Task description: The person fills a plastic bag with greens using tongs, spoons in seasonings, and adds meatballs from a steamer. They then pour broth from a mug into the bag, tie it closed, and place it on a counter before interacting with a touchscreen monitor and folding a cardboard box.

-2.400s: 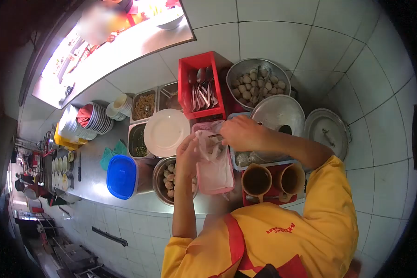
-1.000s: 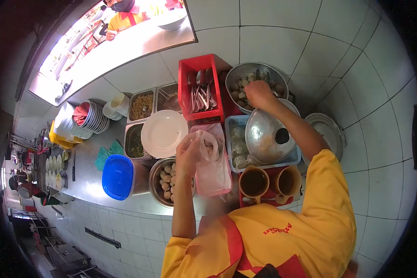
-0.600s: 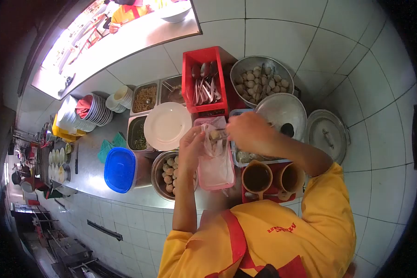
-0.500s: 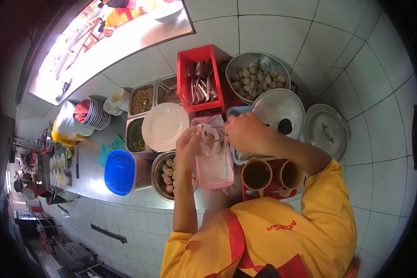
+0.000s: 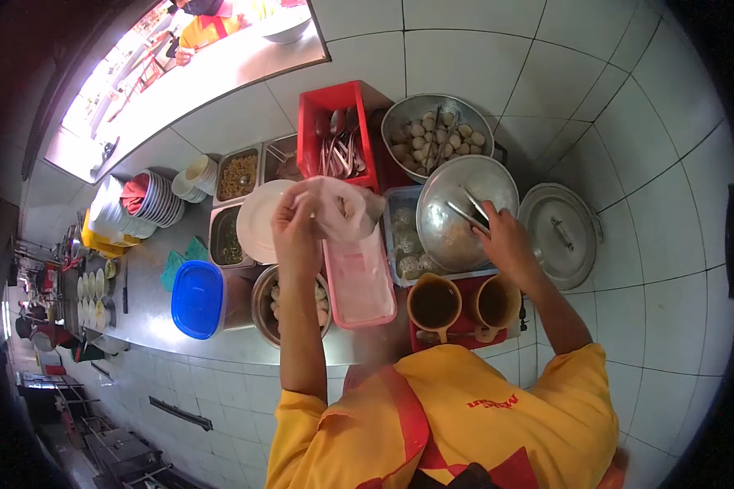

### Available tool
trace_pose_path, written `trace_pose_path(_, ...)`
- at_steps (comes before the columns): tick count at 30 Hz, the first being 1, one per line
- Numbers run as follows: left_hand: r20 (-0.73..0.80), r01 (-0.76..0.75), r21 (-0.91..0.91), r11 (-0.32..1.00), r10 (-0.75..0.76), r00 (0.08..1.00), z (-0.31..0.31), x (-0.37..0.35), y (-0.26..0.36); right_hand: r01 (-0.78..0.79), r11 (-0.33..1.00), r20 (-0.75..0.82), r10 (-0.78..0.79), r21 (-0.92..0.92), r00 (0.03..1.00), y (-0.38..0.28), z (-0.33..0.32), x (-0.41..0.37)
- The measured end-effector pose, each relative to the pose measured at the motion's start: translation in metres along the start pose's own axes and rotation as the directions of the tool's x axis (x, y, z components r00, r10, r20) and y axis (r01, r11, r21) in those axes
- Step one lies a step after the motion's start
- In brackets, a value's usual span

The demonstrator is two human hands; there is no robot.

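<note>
My left hand (image 5: 296,218) pinches the top of a clear plastic bag (image 5: 344,213). The bag hangs over the far end of a pink plastic tub (image 5: 360,287) and the edge of a white plate (image 5: 258,222). In my right hand (image 5: 507,244) is a pair of metal tongs (image 5: 470,213), fingers closed round it, its tips pointing up and left over a domed metal lid (image 5: 453,181). That lid lies across a blue tray (image 5: 395,275) with pale, rounded contents. Below the plate, a metal bowl (image 5: 258,314) of pale balls is partly behind my left forearm.
A red cutlery bin (image 5: 305,130) and a pot (image 5: 393,122) of balls stand along the tiled wall. Two brown jugs (image 5: 434,303) sit near my body. Farther left are a blue-lidded container (image 5: 198,300) and stacked bowls (image 5: 167,200). A person (image 5: 206,31) is beyond the opening.
My right hand has moved away from the bag, right and down, and the tongs now lie over the domed lid. My left hand has lifted the bag up and left.
</note>
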State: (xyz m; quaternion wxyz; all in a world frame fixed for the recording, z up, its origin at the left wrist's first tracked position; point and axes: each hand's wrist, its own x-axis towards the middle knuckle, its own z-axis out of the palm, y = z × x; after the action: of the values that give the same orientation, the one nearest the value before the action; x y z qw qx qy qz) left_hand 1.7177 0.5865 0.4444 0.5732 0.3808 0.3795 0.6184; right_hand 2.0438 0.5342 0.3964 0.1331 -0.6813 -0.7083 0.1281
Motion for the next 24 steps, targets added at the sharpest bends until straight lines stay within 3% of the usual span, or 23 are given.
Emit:
trace_pose_path(2,-0.073,-0.081,0.007,0.997,0.081,0.994,0.008,-0.011,0.034,-0.007,0.999,0.038,0.006,0.042,0.999,0.002,-0.002,0.01)
trace_pose_path(4,-0.067,-0.163,0.085,0.983,0.169,0.983,0.001,-0.027,0.063,0.112,0.99,-0.281,-0.083,0.089,0.956,0.001,-0.007,0.025)
trace_pose_path(6,-0.109,-0.185,0.107,0.977,0.197,0.974,-0.012,-0.048,0.083,0.042,0.998,-0.277,-0.028,0.047,0.96,-0.014,-0.042,0.059)
trace_pose_path(8,-0.145,-0.181,0.117,0.976,0.198,0.969,-0.016,-0.076,0.105,0.095,0.995,-0.387,-0.093,-0.015,0.917,-0.016,-0.052,0.105)
trace_pose_path(10,-0.181,-0.154,0.16,0.975,0.182,0.966,-0.043,-0.106,0.112,0.182,0.978,-0.329,-0.207,-0.105,0.921,-0.014,-0.058,0.163)
trace_pose_path(12,-0.292,-0.068,0.229,0.971,0.135,0.947,-0.06,-0.141,0.112,0.22,0.973,-0.337,-0.228,-0.064,0.913,-0.013,-0.046,0.209)
trace_pose_path(15,-0.493,0.047,0.296,0.954,0.111,0.863,-0.109,-0.219,0.1,0.283,0.945,-0.194,-0.313,-0.167,0.93,-0.003,-0.017,0.253)
trace_pose_path(17,-0.597,0.053,0.3,0.952,0.145,0.789,-0.131,-0.257,0.087,0.17,0.979,-0.272,-0.194,-0.11,0.943,-0.01,-0.015,0.236)
trace_pose_path(19,-0.692,0.059,0.297,0.953,0.173,0.701,-0.145,-0.29,0.075,0.191,0.968,-0.505,-0.247,-0.161,0.827,-0.043,-0.028,0.194)
trace_pose_path(20,-0.737,0.048,0.294,0.955,0.194,0.648,-0.15,-0.306,0.07,0.214,0.963,-0.49,-0.267,-0.162,0.83,-0.059,-0.028,0.176)
trace_pose_path(22,-0.793,0.035,0.286,0.958,0.216,0.57,-0.158,-0.323,0.058,0.305,0.949,-0.519,-0.22,0.083,0.826,-0.097,-0.021,0.143)
trace_pose_path(24,-0.878,0.047,0.223,0.974,0.18,0.443,-0.165,-0.335,0.046,0.426,0.856,-0.252,-0.361,0.292,0.898,-0.139,0.002,0.106)
